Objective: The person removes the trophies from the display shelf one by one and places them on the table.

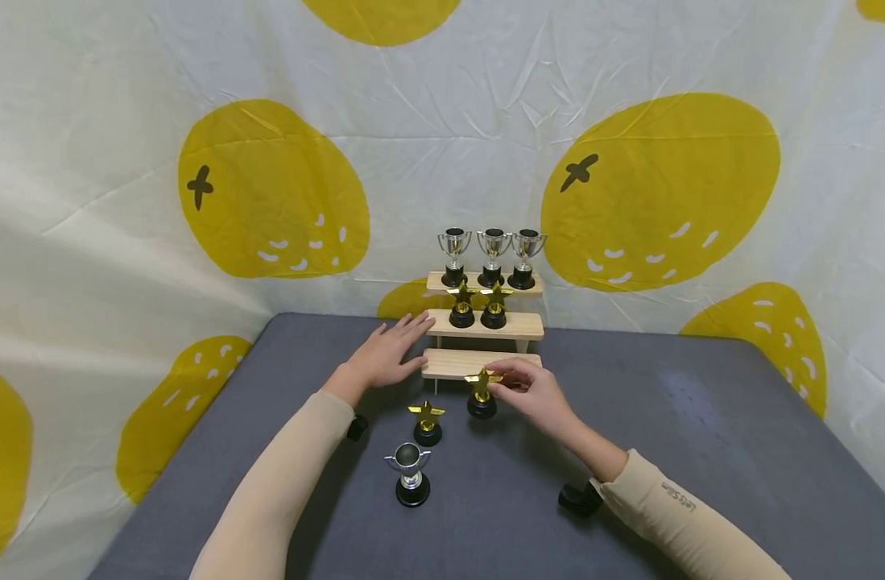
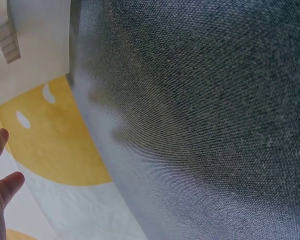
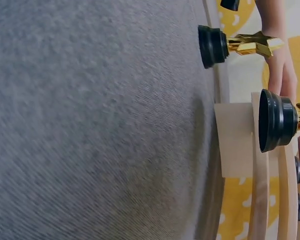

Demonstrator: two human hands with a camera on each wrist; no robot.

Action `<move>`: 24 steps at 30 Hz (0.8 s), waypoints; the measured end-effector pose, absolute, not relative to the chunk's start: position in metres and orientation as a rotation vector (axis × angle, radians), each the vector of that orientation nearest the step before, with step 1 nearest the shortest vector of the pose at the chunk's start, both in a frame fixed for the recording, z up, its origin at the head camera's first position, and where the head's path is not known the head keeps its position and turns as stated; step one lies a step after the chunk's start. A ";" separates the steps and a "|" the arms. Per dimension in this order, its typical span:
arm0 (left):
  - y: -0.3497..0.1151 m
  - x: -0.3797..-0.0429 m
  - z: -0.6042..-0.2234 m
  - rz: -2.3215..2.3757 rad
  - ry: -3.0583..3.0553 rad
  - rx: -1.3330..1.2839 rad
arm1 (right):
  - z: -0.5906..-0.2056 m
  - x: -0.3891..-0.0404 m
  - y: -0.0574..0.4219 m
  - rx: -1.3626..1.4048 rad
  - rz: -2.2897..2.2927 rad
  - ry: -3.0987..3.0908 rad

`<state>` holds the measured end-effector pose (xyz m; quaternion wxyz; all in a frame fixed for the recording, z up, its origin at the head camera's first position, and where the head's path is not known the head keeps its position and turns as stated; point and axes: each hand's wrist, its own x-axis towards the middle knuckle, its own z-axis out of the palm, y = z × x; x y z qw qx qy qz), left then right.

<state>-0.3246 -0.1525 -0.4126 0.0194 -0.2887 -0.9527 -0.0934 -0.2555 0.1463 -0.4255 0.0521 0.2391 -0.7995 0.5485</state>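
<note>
My right hand (image 1: 535, 396) pinches a gold star trophy (image 1: 481, 405) by its star, in front of the lowest step of a three-step wooden stand (image 1: 456, 364). In the right wrist view, the black base of this star trophy (image 3: 276, 121) is off the table, beside the step's edge. My left hand (image 1: 380, 357) has its fingers extended at the stand's left side, fingertips right at the middle step's end; it holds nothing. A second star trophy (image 1: 428, 433) and a silver cup trophy (image 1: 411, 486) stand upright on the table between my arms.
Three silver cup trophies (image 1: 491, 256) line the top step. Two gold star trophies (image 1: 494, 312) stand on the middle step, toward its left. The stand is on a grey cloth-covered table (image 1: 674, 435), before a white curtain (image 1: 442, 161) with yellow fruit prints.
</note>
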 end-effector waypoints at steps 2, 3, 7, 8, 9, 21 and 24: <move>-0.153 -0.324 -0.412 -0.288 -2.955 -0.893 | -0.427 -0.255 0.145 0.762 1.644 -2.429; -0.153 -0.324 -0.412 -0.288 -2.955 -0.891 | -0.427 -0.255 0.143 0.782 1.638 -2.425; -0.152 -0.323 -0.411 -0.286 -2.951 -0.886 | -0.433 -0.253 0.139 0.848 1.633 -2.428; -0.152 -0.323 -0.411 -0.283 -2.953 -0.885 | -0.435 -0.253 0.138 0.857 1.632 -2.436; -0.152 -0.323 -0.412 -0.284 -2.954 -0.886 | -0.436 -0.252 0.137 0.864 1.626 -2.448; -0.153 -0.324 -0.415 -0.276 -2.957 -0.883 | -0.441 -0.247 0.132 0.864 1.668 -2.525; -0.152 -0.324 -0.413 -0.278 -2.955 -0.881 | -0.441 -0.246 0.132 0.849 1.680 -2.542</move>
